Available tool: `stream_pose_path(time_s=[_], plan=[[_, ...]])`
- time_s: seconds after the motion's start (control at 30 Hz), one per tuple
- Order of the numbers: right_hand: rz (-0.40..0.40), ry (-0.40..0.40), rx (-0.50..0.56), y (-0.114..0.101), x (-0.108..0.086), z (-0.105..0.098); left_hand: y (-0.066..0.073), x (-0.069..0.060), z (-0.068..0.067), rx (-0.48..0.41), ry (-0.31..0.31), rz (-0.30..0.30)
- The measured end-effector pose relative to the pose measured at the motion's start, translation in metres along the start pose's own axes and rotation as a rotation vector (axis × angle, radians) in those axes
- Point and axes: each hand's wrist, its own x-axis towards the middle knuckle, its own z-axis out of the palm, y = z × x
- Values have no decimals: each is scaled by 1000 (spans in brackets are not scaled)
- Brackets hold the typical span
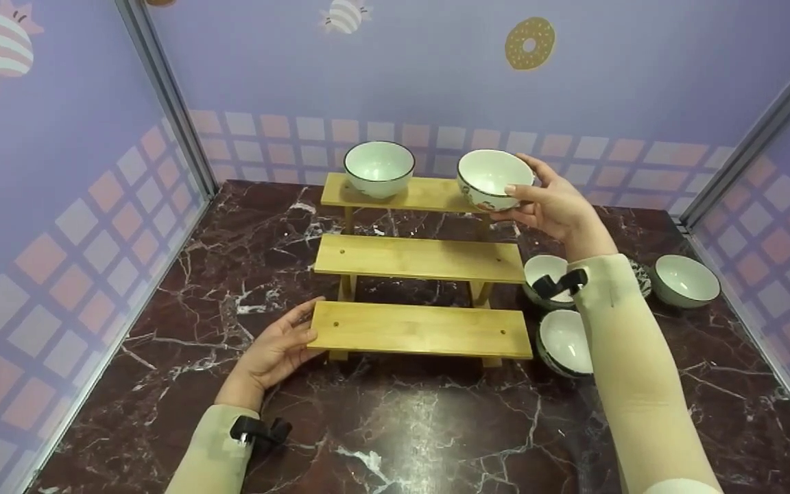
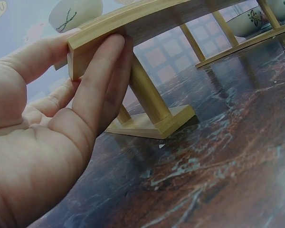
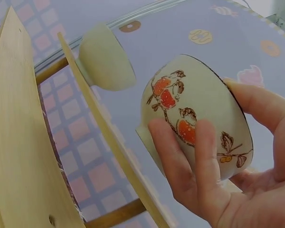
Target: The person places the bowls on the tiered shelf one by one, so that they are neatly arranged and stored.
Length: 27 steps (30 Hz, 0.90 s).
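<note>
A person's right hand (image 1: pixel 556 206) grips a white bowl (image 1: pixel 494 182) painted with red fruit and brown leaves, thumb at the dark rim and fingers spread beneath its outer wall. The bowl is at the right end of the top shelf of a three-step wooden stand (image 1: pixel 419 259); whether its foot touches the board cannot be told. The left hand (image 1: pixel 282 353) pinches the lowest shelf's left end, fingers underneath. A pale green bowl (image 1: pixel 379 168) sits on the top shelf's left. More bowls (image 1: pixel 565 342) stand right of the stand on the dark marbled tabletop (image 1: pixel 409 425). A yellow wall print (image 3: pixel 200 36) bears marks too blurred to read.
</note>
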Motion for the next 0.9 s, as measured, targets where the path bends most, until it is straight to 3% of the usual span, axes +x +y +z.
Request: stream_pose_path(time_s=[0.17,0.53,0.9], plan=[[8,42,-32,0,13,11,-1,0,-2,0,-15,3],[34,83,7,4,36,34,-1,0,-2,-8,-27,10],[38,113,19,10,48,40,0,0,-1,-3,-9,6]])
